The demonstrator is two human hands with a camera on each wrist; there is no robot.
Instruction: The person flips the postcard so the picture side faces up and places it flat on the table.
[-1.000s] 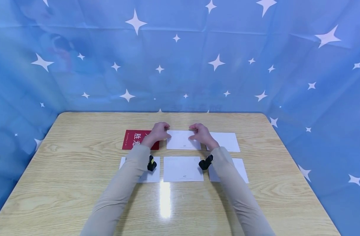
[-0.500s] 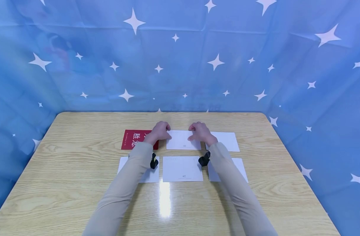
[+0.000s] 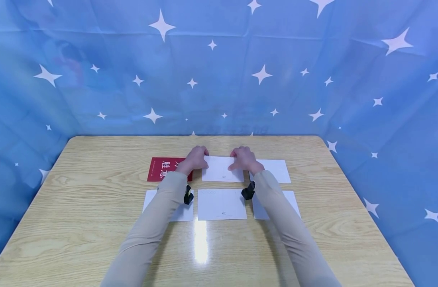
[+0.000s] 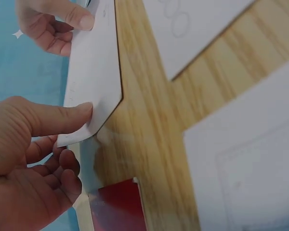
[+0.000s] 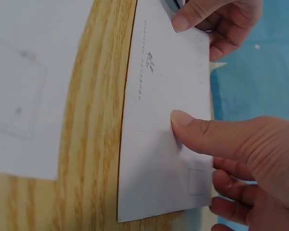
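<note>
A white postcard (image 3: 219, 171) lies in the middle of the back row, its far edge tipped up towards the hands. My left hand (image 3: 196, 158) pinches its far left corner, thumb on top and fingers curled behind the edge. On the right side my right hand (image 3: 244, 159) holds the same far edge, its thumb pressed flat on the card's face. In the right wrist view the postcard (image 5: 154, 134) shows a small bird drawing, faint print and a stamp box. Its near edge stays close over the wooden table.
A red card (image 3: 156, 171) with white characters lies left of the postcard, partly under the left hand. Another white card (image 3: 276, 171) lies right. Three more form the front row: left (image 3: 183, 213), middle (image 3: 222, 204), right (image 3: 292, 203). A starry blue curtain (image 3: 219, 79) hangs behind the table.
Both hands have closed on the far edge of the middle postcard, and that edge has risen slightly from the table. The other cards have not moved.
</note>
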